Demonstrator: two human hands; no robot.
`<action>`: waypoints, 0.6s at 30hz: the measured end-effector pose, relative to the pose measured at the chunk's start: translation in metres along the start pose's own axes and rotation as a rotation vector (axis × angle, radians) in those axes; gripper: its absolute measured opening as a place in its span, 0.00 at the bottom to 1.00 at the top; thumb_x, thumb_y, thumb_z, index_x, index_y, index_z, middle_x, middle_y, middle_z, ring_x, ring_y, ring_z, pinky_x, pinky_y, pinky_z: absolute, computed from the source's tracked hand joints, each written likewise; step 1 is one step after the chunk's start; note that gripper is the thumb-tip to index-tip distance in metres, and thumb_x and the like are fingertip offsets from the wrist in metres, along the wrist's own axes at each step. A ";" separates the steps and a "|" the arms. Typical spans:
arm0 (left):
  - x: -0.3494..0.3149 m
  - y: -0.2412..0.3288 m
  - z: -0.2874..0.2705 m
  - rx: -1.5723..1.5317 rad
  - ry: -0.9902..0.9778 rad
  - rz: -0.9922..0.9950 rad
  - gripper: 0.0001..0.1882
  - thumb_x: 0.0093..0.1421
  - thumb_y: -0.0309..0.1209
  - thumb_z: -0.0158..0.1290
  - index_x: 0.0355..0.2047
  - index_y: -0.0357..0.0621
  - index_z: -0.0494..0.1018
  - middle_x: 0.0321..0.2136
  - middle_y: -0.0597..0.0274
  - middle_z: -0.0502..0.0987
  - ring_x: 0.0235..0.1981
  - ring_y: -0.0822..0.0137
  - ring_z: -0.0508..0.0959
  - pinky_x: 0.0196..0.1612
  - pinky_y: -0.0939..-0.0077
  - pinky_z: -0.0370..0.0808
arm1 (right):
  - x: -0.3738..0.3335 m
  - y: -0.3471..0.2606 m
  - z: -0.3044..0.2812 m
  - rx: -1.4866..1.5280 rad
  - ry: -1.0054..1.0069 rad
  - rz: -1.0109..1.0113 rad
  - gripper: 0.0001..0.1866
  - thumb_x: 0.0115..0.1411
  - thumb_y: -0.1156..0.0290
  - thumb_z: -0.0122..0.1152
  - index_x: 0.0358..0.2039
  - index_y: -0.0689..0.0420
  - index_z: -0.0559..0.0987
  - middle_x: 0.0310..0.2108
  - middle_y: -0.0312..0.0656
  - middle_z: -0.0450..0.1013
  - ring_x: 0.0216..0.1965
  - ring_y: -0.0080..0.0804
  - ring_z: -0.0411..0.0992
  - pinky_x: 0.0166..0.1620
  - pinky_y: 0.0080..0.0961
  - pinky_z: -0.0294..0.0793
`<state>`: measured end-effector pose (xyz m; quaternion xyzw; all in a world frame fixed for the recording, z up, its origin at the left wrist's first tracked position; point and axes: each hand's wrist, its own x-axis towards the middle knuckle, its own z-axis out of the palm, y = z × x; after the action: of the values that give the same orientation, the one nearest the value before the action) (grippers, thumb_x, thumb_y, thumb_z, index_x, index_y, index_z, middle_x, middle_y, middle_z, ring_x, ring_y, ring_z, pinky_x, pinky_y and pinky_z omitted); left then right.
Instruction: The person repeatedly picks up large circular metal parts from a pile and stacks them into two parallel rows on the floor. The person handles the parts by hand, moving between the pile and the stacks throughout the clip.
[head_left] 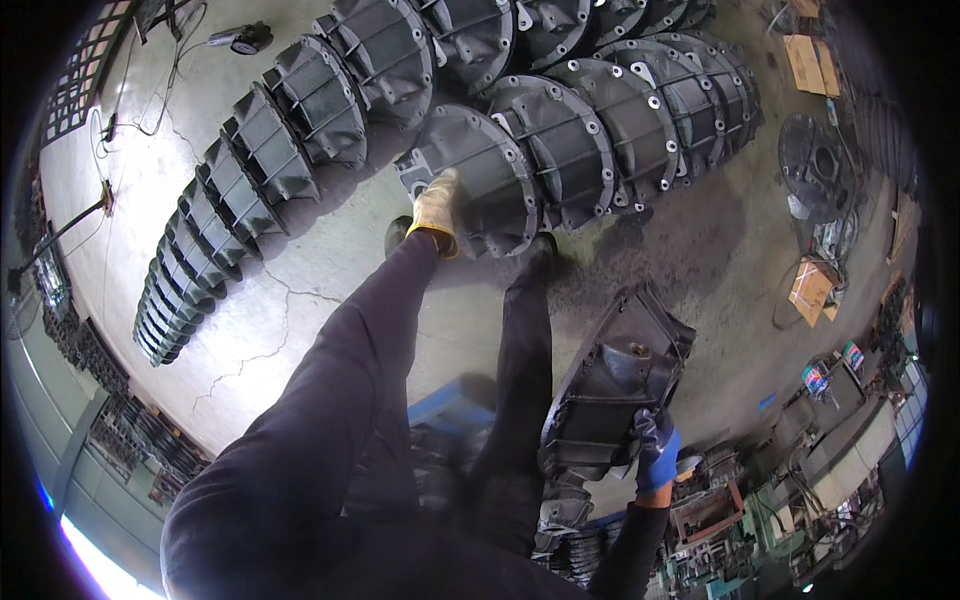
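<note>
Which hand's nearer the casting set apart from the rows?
Right. The right hand grips the separate casting at its near edge; the left hand is farther forward and left, at a row's front casting.

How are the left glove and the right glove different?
The left glove is cream with a yellow cuff; the right glove is blue and dark. The left glove touches the far casing; the right glove touches the near casing. Both gloves are on dark casings.

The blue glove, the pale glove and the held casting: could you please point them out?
Blue glove [658, 458], head view: its blue section.
Pale glove [434, 208], head view: its middle.
Held casting [612, 382], head view: its dark facing side.
</note>
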<state>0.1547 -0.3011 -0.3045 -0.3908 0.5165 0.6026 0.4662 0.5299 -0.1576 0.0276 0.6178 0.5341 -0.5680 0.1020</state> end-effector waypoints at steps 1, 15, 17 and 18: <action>0.000 -0.003 -0.002 -0.085 -0.070 0.011 0.25 0.66 0.35 0.45 0.61 0.40 0.62 0.61 0.58 0.65 0.65 0.73 0.59 0.64 0.82 0.57 | 0.000 0.000 0.001 -0.015 0.020 0.051 0.20 0.63 0.58 0.54 0.45 0.63 0.75 0.35 0.31 0.73 0.34 0.18 0.66 0.38 0.19 0.67; -0.129 0.139 -0.159 2.091 -0.491 0.913 0.25 0.48 0.25 0.54 0.49 0.50 0.72 0.42 0.50 0.77 0.47 0.50 0.74 0.49 0.64 0.72 | -0.071 -0.033 0.092 0.240 0.209 0.012 0.15 0.61 0.67 0.58 0.43 0.66 0.75 0.33 0.35 0.74 0.32 0.20 0.70 0.38 0.16 0.69; -0.180 0.194 -0.215 2.160 -0.569 0.993 0.31 0.41 0.25 0.58 0.50 0.49 0.71 0.43 0.49 0.75 0.50 0.48 0.73 0.52 0.63 0.71 | -0.081 -0.027 0.114 0.313 0.220 -0.037 0.15 0.62 0.69 0.57 0.43 0.67 0.75 0.35 0.37 0.75 0.33 0.21 0.71 0.39 0.17 0.71; -0.205 0.224 -0.247 2.166 -0.602 0.927 0.39 0.31 0.25 0.62 0.51 0.49 0.70 0.44 0.47 0.75 0.49 0.48 0.73 0.52 0.64 0.70 | -0.082 -0.022 0.123 0.345 0.223 -0.042 0.15 0.62 0.69 0.56 0.44 0.68 0.74 0.36 0.38 0.76 0.35 0.22 0.72 0.40 0.17 0.71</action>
<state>-0.0106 -0.5844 -0.0913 0.5782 0.7142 0.0352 0.3929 0.4575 -0.2832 0.0635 0.6739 0.4499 -0.5810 -0.0772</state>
